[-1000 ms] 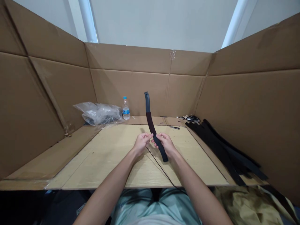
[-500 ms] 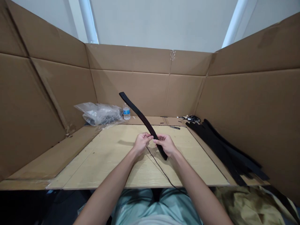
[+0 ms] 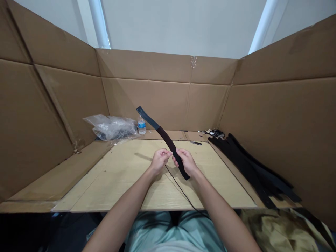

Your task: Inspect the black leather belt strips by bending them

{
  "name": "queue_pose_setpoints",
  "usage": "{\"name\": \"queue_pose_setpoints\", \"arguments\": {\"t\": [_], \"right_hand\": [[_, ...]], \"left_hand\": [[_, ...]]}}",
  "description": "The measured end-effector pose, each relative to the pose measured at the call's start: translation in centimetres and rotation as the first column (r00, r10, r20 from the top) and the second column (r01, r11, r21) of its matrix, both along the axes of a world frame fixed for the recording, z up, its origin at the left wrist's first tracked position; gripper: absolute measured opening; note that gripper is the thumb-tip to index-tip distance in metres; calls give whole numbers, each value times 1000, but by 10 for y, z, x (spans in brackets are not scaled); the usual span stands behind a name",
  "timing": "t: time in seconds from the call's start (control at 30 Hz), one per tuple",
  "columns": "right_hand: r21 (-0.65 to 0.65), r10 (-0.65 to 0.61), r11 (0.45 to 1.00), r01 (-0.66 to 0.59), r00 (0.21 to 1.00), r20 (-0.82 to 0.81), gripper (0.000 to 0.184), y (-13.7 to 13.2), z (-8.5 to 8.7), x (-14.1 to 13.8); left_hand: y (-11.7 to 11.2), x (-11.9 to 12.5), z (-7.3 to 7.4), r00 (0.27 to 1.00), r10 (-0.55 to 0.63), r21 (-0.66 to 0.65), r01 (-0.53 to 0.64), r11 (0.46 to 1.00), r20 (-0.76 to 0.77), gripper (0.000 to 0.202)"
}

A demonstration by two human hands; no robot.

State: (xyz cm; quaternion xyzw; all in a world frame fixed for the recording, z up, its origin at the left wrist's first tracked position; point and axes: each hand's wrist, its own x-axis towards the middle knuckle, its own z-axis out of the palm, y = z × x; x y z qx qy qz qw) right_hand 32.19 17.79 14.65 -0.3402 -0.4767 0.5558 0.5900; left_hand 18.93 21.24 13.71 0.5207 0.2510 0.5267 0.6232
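- A dark strap [image 3: 168, 141] is gripped near its lower end by the right hand [image 3: 187, 161], whose fingers are curled around it, above the middle of the wooden board [image 3: 118, 175].
- The left hand [image 3: 159, 161] is pinched shut just beside the strap; whether the strap or the thin cord [image 3: 181, 190] is pinched cannot be told.
- A second ago the strap's free end stood nearly upright. It has since been swung to the far left and now lies in front of the water bottle [image 3: 141, 126].
- In the last half second the free end has dropped slightly and been twisted, so a paler face is shown.
- Both hands have stayed in place, so the strap is judged to be turned about the grip, not moved elsewhere.
- A plastic bag [image 3: 111, 126] lies far left, and a pile of straps [image 3: 252, 164] lies on the right.
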Motion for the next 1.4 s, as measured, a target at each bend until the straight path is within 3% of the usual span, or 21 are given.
{"name": "queue_pose_setpoints", "arguments": {"t": [0.4, 0.53, 0.7, 0.87, 1.03, 1.2, 1.4], "right_hand": [[45, 15, 999, -13, 998, -58, 44, 0, 0, 0], [32, -29, 999, 30, 999, -41, 40, 1, -2, -1], [-39, 22, 999, -23, 999, -23, 49, 2, -1, 0], [-38, 43, 998, -41, 998, 47, 42, 0, 2, 3], [-129, 0, 992, 7, 998, 59, 52, -5, 6, 6], [-51, -5, 999, 11, 994, 107, 55, -6, 6, 6], [-24, 51, 998, -51, 998, -30, 47, -4, 5, 8]], "left_hand": [[1, 1, 1, 993, 107, -35, -105, 994, 55, 56], [3, 0, 1, 996, 87, -43, -86, 995, 3, 55], [3, -1, 1, 998, 61, -29, -62, 998, -17, 52], [2, -3, 0, 1000, -4, -27, 4, 1000, -29, 51], [4, -3, -3, 998, -51, -11, 51, 999, -42, 48], [4, -3, -4, 996, -75, -30, 74, 997, -54, 49], [4, -5, 0, 1000, -8, -61, 8, 998, -9, 49]]}}
